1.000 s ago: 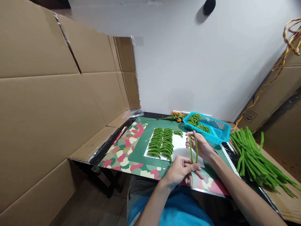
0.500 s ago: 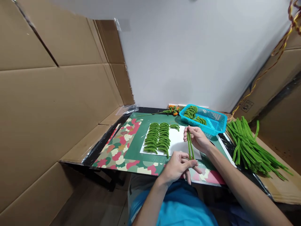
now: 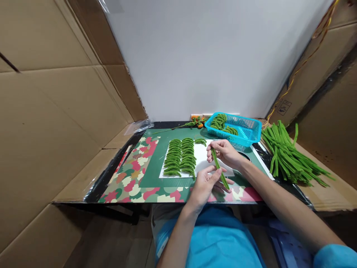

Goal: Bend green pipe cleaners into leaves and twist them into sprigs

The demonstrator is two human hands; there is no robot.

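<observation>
A green pipe cleaner (image 3: pixel 216 159), folded double with its strands close together, slants between my two hands. My right hand (image 3: pixel 225 152) pinches its upper end. Lower down, my left hand (image 3: pixel 208 183) grips it between thumb and fingers, and the lower end sticks out past the thumb. Beneath my hands lies a white sheet (image 3: pixel 201 165). On its left part are two columns of curved green pipe-cleaner leaves (image 3: pixel 180 158), and one small group of leaves (image 3: pixel 200 142) starts a third column.
A blue basket (image 3: pixel 252 139) holding more green leaves stands at the back right. A heap of straight green pipe cleaners (image 3: pixel 290 158) lies right of the mat (image 3: pixel 152 176). Orange-and-green flower pieces (image 3: pixel 198 121) are at the back. A dark round object (image 3: pixel 245 155) is partly behind my right wrist.
My left hand has moved up along the pipe cleaner, and its two strands, apart before, are now together. The view has shifted a little to the right.
</observation>
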